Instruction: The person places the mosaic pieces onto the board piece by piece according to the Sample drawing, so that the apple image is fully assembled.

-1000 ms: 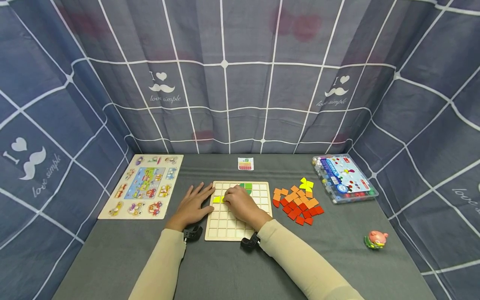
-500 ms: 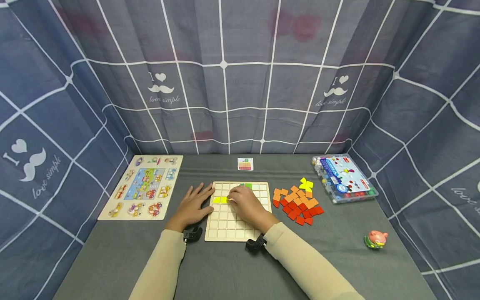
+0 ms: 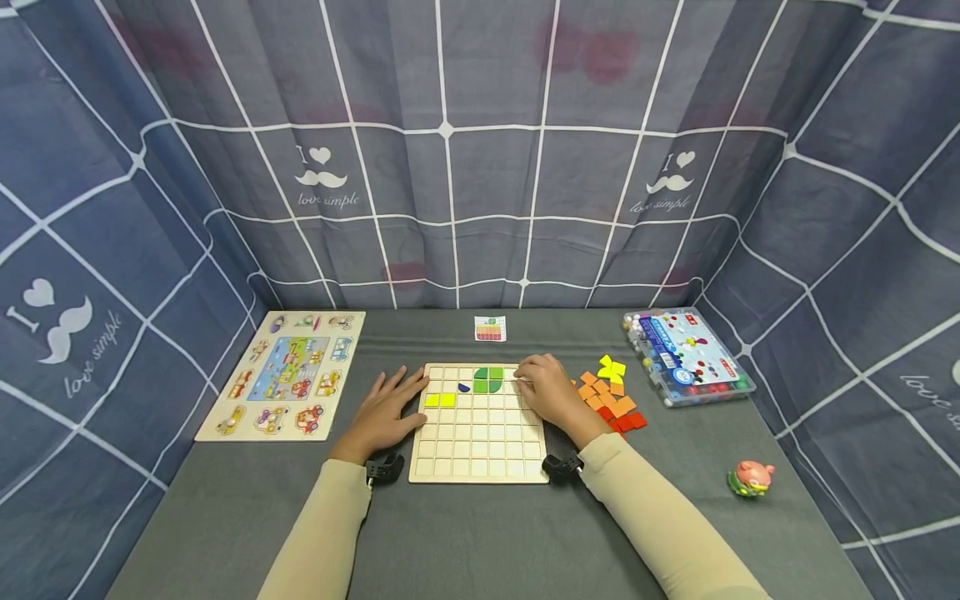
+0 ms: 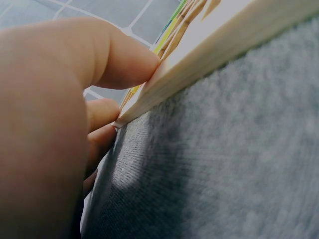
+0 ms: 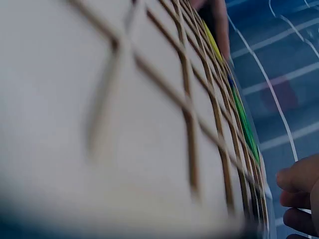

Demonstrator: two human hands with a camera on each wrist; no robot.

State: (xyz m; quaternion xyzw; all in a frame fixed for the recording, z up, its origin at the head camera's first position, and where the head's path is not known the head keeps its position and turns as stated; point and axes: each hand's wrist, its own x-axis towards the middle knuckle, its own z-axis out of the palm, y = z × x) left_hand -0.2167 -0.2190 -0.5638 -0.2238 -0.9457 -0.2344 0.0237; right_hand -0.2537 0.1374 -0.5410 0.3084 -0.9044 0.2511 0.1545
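Note:
A wooden grid board (image 3: pixel 457 450) lies in the middle of the table in the head view. Two yellow square tiles (image 3: pixel 440 400) sit side by side near its left edge, below a small dark blue piece (image 3: pixel 464 388) and green tiles (image 3: pixel 489 380) with rounded corners. My left hand (image 3: pixel 381 417) rests at the board's left side with fingers spread. In the left wrist view its thumb (image 4: pixel 127 62) touches the board's edge. My right hand (image 3: pixel 551 387) is over the board's right edge, fingers loosely bent; nothing shows between its fingertips (image 5: pixel 286 178) in the right wrist view.
Orange tiles (image 3: pixel 600 392), red tiles (image 3: pixel 633 421) and yellow pieces (image 3: pixel 611 369) lie right of the board, partly behind my right hand. A picture card (image 3: pixel 491 328) lies behind it. A picture puzzle (image 3: pixel 330 408), a clear plastic case (image 3: pixel 686 358) and a pig figurine (image 3: pixel 752 479) stand around.
My right hand has let go of the second yellow tile and moved right across the board to its edge, uncovering the blue piece and the green tiles. My left hand has stayed put.

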